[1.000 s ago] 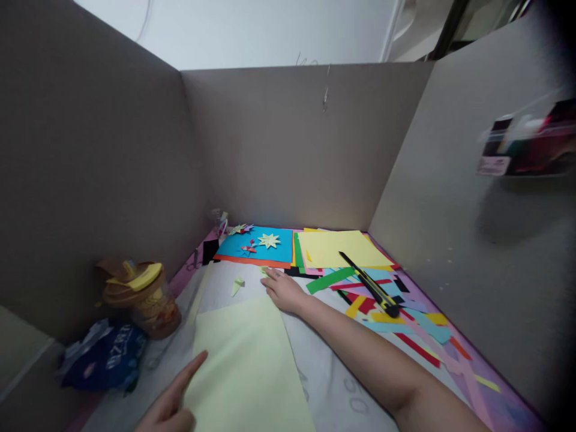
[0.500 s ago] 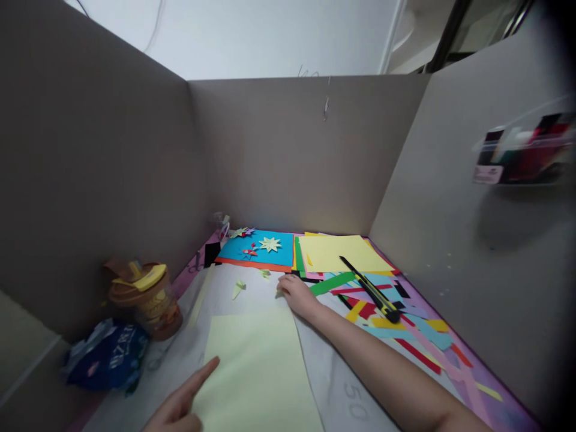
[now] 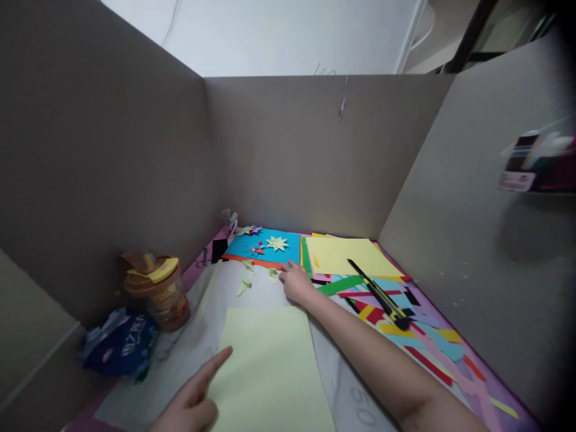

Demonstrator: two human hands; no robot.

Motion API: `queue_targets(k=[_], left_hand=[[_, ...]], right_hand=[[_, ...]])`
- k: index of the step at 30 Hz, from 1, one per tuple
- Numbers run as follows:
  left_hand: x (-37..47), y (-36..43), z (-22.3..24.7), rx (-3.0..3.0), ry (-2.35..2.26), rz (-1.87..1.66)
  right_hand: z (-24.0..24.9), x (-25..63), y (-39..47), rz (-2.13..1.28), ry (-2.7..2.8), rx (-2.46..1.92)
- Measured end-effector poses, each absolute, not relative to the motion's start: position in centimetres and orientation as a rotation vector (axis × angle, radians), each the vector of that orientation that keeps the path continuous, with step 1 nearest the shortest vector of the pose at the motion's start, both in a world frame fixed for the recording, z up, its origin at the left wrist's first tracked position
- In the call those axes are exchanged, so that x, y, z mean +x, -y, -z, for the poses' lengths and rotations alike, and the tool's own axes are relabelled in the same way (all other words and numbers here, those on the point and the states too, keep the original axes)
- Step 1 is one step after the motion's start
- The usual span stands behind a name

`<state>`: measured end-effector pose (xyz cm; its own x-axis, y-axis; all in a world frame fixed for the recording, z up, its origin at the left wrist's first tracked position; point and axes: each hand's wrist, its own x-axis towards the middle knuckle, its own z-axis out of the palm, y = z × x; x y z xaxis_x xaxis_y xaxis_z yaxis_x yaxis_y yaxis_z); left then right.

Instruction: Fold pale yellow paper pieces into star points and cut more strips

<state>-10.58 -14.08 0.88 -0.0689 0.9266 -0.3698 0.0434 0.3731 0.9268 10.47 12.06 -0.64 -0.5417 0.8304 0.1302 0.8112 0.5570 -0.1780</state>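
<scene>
A large pale-green sheet (image 3: 270,372) lies in front of me on white paper. My left hand (image 3: 195,393) rests at its left edge, index finger stretched out onto the sheet and the other fingers curled, holding nothing. Beyond the sheet, my right hand (image 3: 296,282) reaches forward over the white paper, its fingers apart and lowered near small folded pale-green pieces (image 3: 272,273). Another folded piece (image 3: 244,287) lies farther left. A pale star shape (image 3: 277,243) sits on the blue sheet (image 3: 288,255) at the back.
A yellow-and-black cutter (image 3: 382,300) lies on coloured paper strips (image 3: 427,366) at the right. Behind them is a pale-yellow sheet (image 3: 351,255). At the left stand a brown-lidded cup (image 3: 164,300) and a blue packet (image 3: 121,345). Grey partitions (image 3: 306,156) surround the table.
The view has shifted, so most things appear farther right. My right hand has moved slightly forward, and another small folded piece now shows near the blue sheet. My left index finger still points onto the sheet.
</scene>
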Motion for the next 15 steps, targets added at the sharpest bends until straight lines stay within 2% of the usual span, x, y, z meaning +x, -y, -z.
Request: queue_targets(k=[4,15], left_hand=[[-9.8,13.5,-0.3,0.917,-1.417,-0.949],[-9.6,13.2,1.2,0.865,-1.300,-1.010]], right_hand=[[1.2,10.4,-11.9,0.006,2.662,-1.488],[-3.7,9.6,-18.4,-0.029,2.589,-1.652]])
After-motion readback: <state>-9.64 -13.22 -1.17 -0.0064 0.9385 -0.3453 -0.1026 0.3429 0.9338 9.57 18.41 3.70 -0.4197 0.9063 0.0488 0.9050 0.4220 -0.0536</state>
